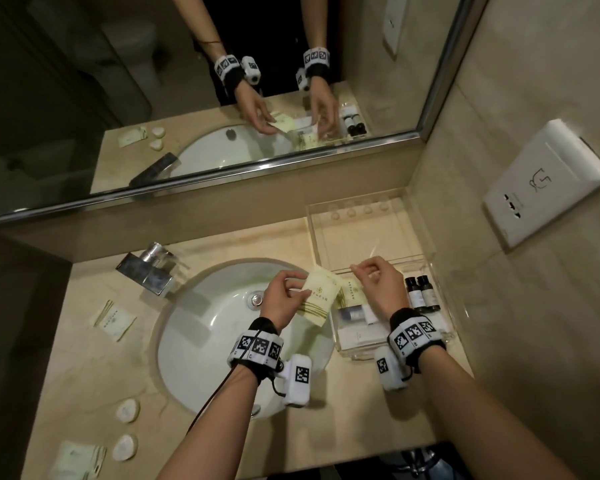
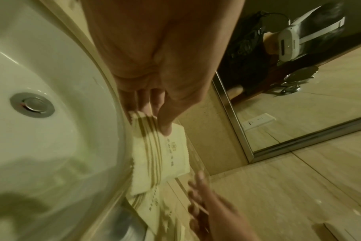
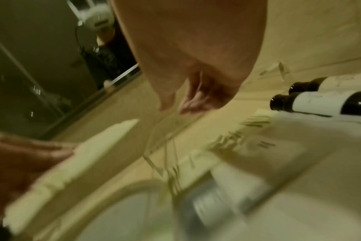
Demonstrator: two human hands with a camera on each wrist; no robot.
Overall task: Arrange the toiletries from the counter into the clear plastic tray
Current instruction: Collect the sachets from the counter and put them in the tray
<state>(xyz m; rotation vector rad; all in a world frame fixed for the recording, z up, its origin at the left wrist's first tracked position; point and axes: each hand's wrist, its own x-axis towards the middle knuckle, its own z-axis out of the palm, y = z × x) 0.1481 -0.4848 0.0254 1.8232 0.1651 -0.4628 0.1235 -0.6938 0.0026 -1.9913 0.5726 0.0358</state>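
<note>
Wrist bands: nearest to us, a black-and-white patterned left wrist band (image 1: 257, 348) sits over the sink (image 1: 222, 327), and a right wrist band (image 1: 414, 336) sits over the sink's right side.
Left hand (image 1: 283, 296): its thumb and fingers are curled narrowly, pinching one end of a pale yellow striped sachet (image 1: 321, 294).
Right hand (image 1: 378, 282): we see its fingertips pressed together on a thin pale sliver (image 2: 199, 207). It is too slight for us to name.
Sachet: it is held in the air above the sink's right rim, just short of the tray and not yet inside it.
Clear plastic tray (image 1: 361, 355): it stands on the counter just right of the sink. It already holds a second sachet (image 1: 352, 294), two dark bottles (image 1: 421, 294) lying side by side, and some white packets.
Left of the sink: a flat packet (image 1: 113, 320), two round white soaps (image 1: 128, 410) and another packet (image 1: 77, 459) are still on the counter. We judge the task is partly done.
Sink risk: the sachet hangs by one end over the bowl, so we think a loose pinch could drop it in.
Tray risk: the wall is clear and hard to see, and the sachet's free end could catch on it and fold.
Bottle risk: the right hand hovers close to the bottles. A careless reach could roll them or disturb the sachet already laid down.
Sliver risk: it is held only at the fingertips, and we think it could slip and be hard to find.
</note>
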